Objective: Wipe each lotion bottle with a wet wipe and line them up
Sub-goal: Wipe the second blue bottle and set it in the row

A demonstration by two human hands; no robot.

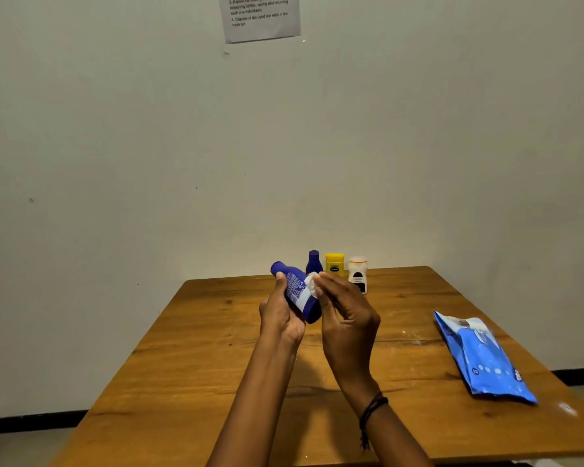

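Note:
My left hand [280, 318] grips a blue lotion bottle [297, 293] above the table, tilted with its cap up and to the left. My right hand [346, 318] pinches a small white wet wipe [312, 284] and holds it against the bottle's side. Behind them, near the table's far edge, stand a second blue bottle [314, 261], a yellow bottle [334, 264] and a white bottle with a dark label [357, 274], side by side in a row.
The wooden table [189, 365] stands against a pale wall. A blue pack of wet wipes [482, 358] lies flat at the table's right side. A printed instruction sheet [260, 16] is taped high on the wall.

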